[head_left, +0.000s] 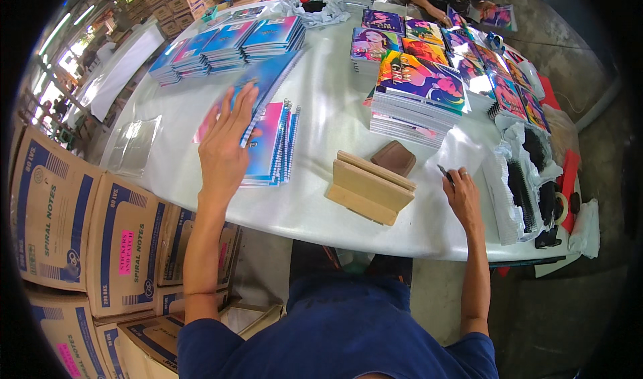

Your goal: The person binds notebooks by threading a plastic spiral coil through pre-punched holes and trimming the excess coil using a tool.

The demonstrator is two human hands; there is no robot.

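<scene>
My left hand is closed on a blue-and-pink spiral notebook, which slants above the table. Just under it lies a small stack of similar spiral notebooks, their coils along the right side. My right hand rests low at the table's right, its fingers closed round a small dark tool whose kind I cannot make out. Between the hands stands a tan slotted block, with a brown block behind it. A tall pile of colourful illustrated notebooks rises ahead of my right hand.
Stacks of blue-pink notebooks stand at the far left of the white table. White-wrapped bundles of black coils and a tape roll line the right edge. Cardboard boxes crowd the left. A co-worker's hand handles notebooks opposite.
</scene>
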